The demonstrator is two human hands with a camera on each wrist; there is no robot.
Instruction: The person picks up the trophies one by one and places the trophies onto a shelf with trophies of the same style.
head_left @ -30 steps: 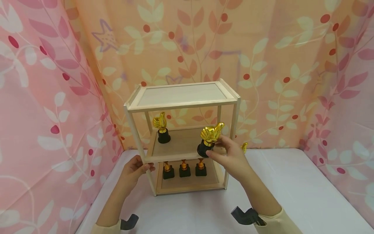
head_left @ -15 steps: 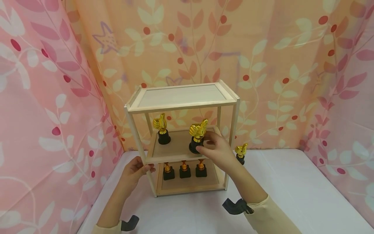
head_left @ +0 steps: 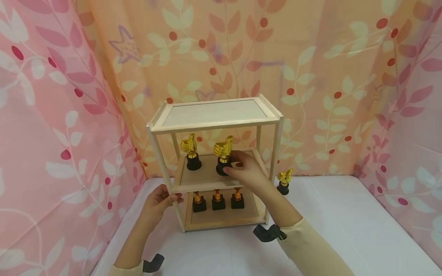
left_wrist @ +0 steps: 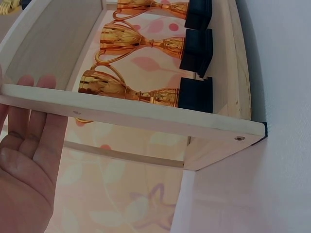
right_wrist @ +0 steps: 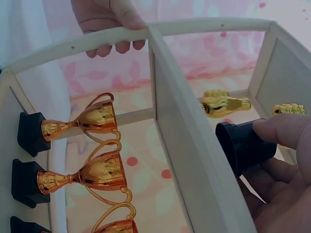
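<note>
A gold thumbs-up trophy (head_left: 223, 148) on a round black base is pinched by my right hand (head_left: 246, 168), low over the middle shelf of a small wooden rack (head_left: 217, 113). In the right wrist view, thumb and fingers hold its black base (right_wrist: 248, 141), which is close to the shelf board. Another thumbs-up trophy (head_left: 190, 147) stands at the left of that shelf. My left hand (head_left: 159, 201) grips the rack's front left post (left_wrist: 141, 118), fingers curled round it. Three gold cup trophies (left_wrist: 141, 39) with square black bases stand in a row on the bottom shelf.
To the right of the rack, another thumbs-up trophy (head_left: 284, 179) stands on the white-covered table (head_left: 331, 222). Patterned curtains (head_left: 310, 57) enclose the back and sides. The rack's top shelf overhangs the middle one, and posts rise at its corners.
My right hand has carried the trophy leftward and deeper over the middle shelf, bringing it more upright. The trophy on the table has come into view from behind the hand. The left hand stays put.
</note>
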